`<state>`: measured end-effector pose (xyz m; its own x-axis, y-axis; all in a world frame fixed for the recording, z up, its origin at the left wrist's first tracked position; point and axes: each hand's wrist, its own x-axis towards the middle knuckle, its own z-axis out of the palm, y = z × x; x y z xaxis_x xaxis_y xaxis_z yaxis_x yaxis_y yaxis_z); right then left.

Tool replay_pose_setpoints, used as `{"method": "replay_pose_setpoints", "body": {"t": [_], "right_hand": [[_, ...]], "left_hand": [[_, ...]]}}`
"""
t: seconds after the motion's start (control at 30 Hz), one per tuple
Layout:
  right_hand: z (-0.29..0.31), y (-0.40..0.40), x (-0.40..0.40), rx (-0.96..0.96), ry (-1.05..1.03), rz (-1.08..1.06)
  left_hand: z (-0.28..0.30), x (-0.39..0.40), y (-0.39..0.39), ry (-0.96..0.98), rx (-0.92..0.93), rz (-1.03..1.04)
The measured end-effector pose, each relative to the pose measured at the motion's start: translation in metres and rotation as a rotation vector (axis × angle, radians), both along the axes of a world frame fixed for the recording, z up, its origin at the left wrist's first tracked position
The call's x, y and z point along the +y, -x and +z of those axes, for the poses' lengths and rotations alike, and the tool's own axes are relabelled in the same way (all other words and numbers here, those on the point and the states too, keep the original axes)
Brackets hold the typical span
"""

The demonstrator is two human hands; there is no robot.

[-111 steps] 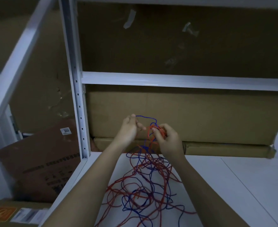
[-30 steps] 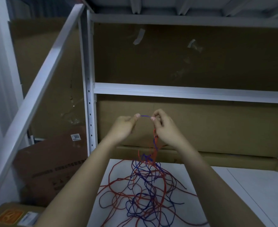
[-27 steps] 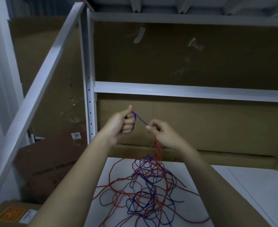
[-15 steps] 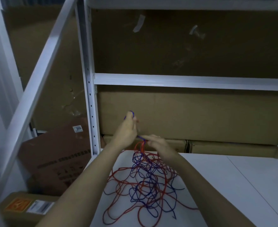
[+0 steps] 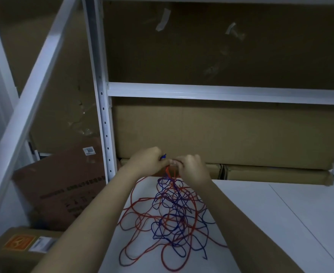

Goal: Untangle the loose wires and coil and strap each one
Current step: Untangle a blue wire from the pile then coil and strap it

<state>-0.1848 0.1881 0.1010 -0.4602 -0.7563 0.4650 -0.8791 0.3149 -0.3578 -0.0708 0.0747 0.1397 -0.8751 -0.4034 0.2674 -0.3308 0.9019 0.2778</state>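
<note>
Fingers of my left hand (image 5: 146, 161) and right hand (image 5: 189, 168), half a second earlier apart, had closed together pinching the blue wire (image 5: 163, 156) above the red-and-blue tangle (image 5: 170, 217) on the white shelf (image 5: 260, 223), so untangling seemed barely begun.

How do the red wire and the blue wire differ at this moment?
The red wire spreads in wide loops to the left; the blue wire bunches tighter in the middle. A short blue end shows at the left hand; no red end shows there. Both rise to the hands and lie tangled together on the white shelf.
</note>
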Motion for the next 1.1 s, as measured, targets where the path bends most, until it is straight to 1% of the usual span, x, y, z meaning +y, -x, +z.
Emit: {"method": "replay_pose_setpoints", "body": {"t": [0.1,0.2,0.3,0.4,0.43,0.47,0.5,0.53,0.57,0.6,0.63,0.67,0.7,0.73,0.77,0.8,0.83,0.87,0.9,0.93,0.97,1.0,1.03,1.07,1.1], "right_hand": [[-0.005,0.019,-0.002,-0.095,-0.05,-0.256],[-0.023,0.047,0.01,-0.083,-0.149,-0.418],[-0.04,0.065,0.024,-0.169,-0.21,-0.51],[-0.031,0.062,0.027,-0.21,-0.259,-0.504],[-0.023,0.059,0.025,-0.2,-0.222,-0.47],[-0.014,0.054,0.022,-0.221,-0.125,-0.393],[-0.005,0.046,0.018,-0.286,0.023,-0.253],[0.003,0.036,0.013,-0.359,0.176,-0.069],[0.01,0.023,0.008,-0.417,0.271,0.112],[0.014,0.011,0.001,-0.446,0.294,0.27],[0.013,0.001,-0.007,-0.455,0.272,0.368],[0.01,-0.006,-0.013,-0.471,0.245,0.4],[0.006,-0.008,-0.018,-0.496,0.273,0.4],[0.002,-0.006,-0.019,-0.531,0.347,0.37],[-0.001,-0.002,-0.018,-0.595,0.437,0.329],[-0.003,0.004,-0.016,-0.651,0.511,0.28],[-0.005,0.009,-0.014,-0.673,0.538,0.242],[-0.007,0.011,-0.013,-0.661,0.499,0.217],[-0.01,0.011,-0.014,-0.645,0.422,0.216],[-0.014,0.007,-0.015,-0.629,0.334,0.23],[-0.019,0.002,-0.016,-0.616,0.25,0.256],[-0.024,-0.005,-0.016,-0.595,0.163,0.286],[-0.029,-0.01,-0.015,-0.562,0.092,0.316],[-0.033,-0.014,-0.013,-0.505,0.038,0.343],[-0.036,-0.017,-0.01,-0.429,0.008,0.363]], "left_hand": [[0.007,-0.006,-0.007,0.162,0.033,0.088],[0.016,-0.016,-0.02,0.277,0.219,0.211],[0.019,-0.018,-0.025,0.279,0.404,0.283],[0.021,-0.015,-0.021,0.19,0.538,0.273],[0.023,-0.014,-0.019,0.146,0.562,0.252],[0.025,-0.012,-0.015,0.109,0.567,0.231],[0.027,-0.01,-0.01,0.083,0.567,0.214],[0.029,-0.007,-0.006,0.065,0.57,0.194],[0.031,-0.003,-0.001,0.05,0.574,0.172],[0.033,0.002,0.004,0.036,0.577,0.148],[0.036,0.007,0.008,0.019,0.585,0.127],[0.039,0.009,0.01,-0.009,0.592,0.115],[0.042,0.011,0.011,-0.057,0.59,0.122],[0.045,0.01,0.009,-0.152,0.574,0.136],[0.049,0.009,0.006,-0.345,0.541,0.133],[0.051,0.007,0.002,-0.646,0.482,0.088],[0.052,0.007,-0.004,-1.033,0.4,-0.006],[0.051,0.008,-0.01,-1.372,0.344,-0.126],[0.051,0.01,-0.013,-1.601,0.344,-0.244],[0.049,0.012,-0.012,-1.721,0.411,-0.337],[0.046,0.015,-0.009,-1.768,0.518,-0.382],[0.044,0.019,-0.003,-1.764,0.665,-0.378],[0.039,0.022,0.003,-1.708,0.819,-0.339],[0.033,0.024,0.01,-1.592,0.926,-0.267],[0.024,0.024,0.016,-1.416,0.965,-0.176]]}}
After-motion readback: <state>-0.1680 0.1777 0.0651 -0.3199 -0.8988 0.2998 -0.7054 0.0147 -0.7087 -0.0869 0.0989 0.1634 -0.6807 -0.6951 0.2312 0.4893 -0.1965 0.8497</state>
